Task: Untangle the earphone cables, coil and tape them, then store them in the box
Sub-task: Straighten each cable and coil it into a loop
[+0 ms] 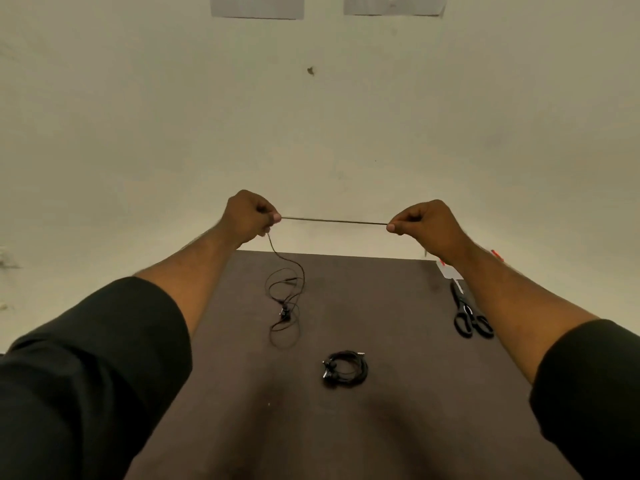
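Closest to the person, a coiled earphone [345, 369] sits in a neat black ring on the dark table [398, 427]. It looks wound up already, but I cannot tell if it has tape on it.

A bit farther, on the right, black scissors [469, 315] lie flat, and something clear with red bits [449, 270] peeks out from under the right arm. It may be the tape, but I am not sure.

Farther on the left, a loose cable [286, 308] lies in messy loops on the table. It climbs up to the left hand [250, 216].

Up high, past the far table edge, the left hand and the right hand [426, 221] each pinch the cable between thumb and finger. The bit between them is pulled tight and straight.

I think this step is smoothing out the cable. To do it well, pull gently, not hard, so the thin wire does not break. Let it slide slowly through the pinch, and watch the loops below so they do not knot

I see no box here
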